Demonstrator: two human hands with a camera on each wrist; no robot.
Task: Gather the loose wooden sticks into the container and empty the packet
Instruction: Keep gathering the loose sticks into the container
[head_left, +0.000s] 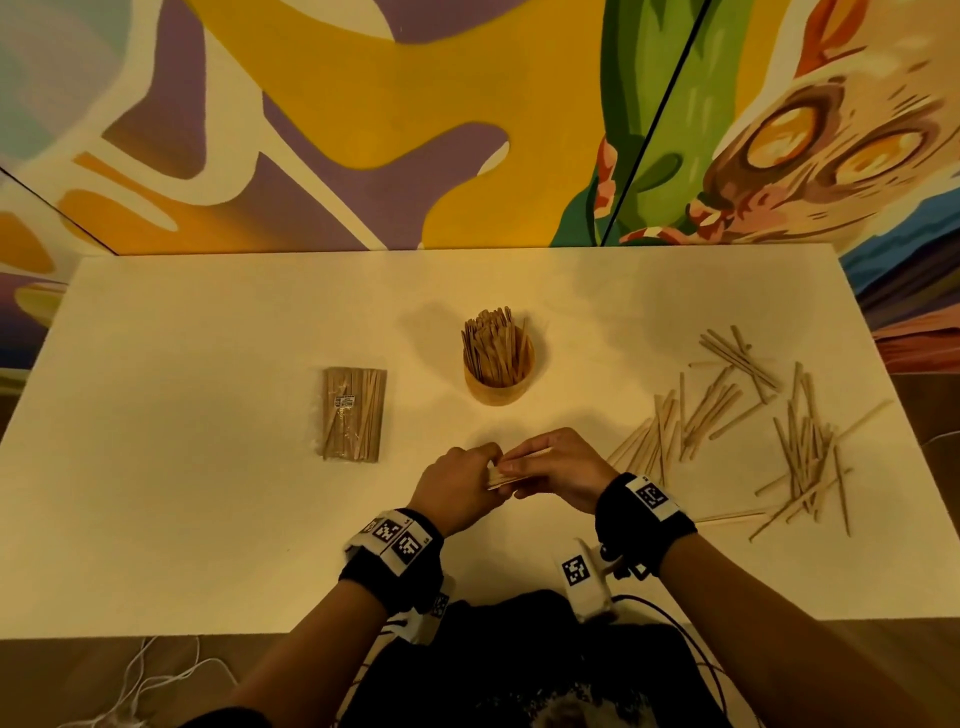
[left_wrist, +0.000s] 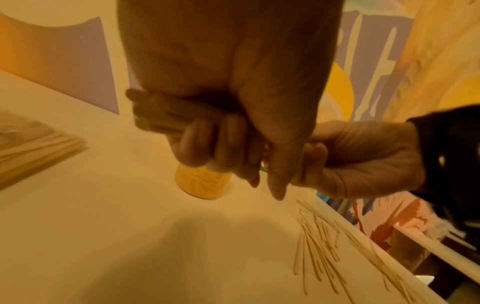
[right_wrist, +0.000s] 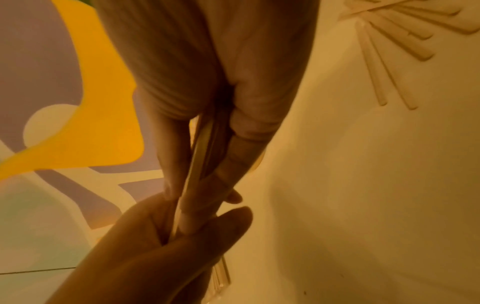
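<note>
A bundle of wooden sticks (head_left: 506, 474) lies crosswise between both hands near the table's front middle. My left hand (head_left: 457, 486) grips its left end, fingers curled round it (left_wrist: 207, 142). My right hand (head_left: 558, 470) pinches the right part between thumb and fingers (right_wrist: 200, 156). Behind the hands stands a round wooden container (head_left: 498, 376) crammed with upright sticks (left_wrist: 201, 183). A clear packet of sticks (head_left: 354, 413) lies flat to the left. Many loose sticks (head_left: 748, 415) are scattered on the right side of the table (left_wrist: 319, 253).
The white table (head_left: 182, 519) ends close to my body, with white cables (head_left: 150, 680) hanging below its front left edge. A painted wall (head_left: 415, 130) rises right behind the table. Some loose sticks reach the right edge.
</note>
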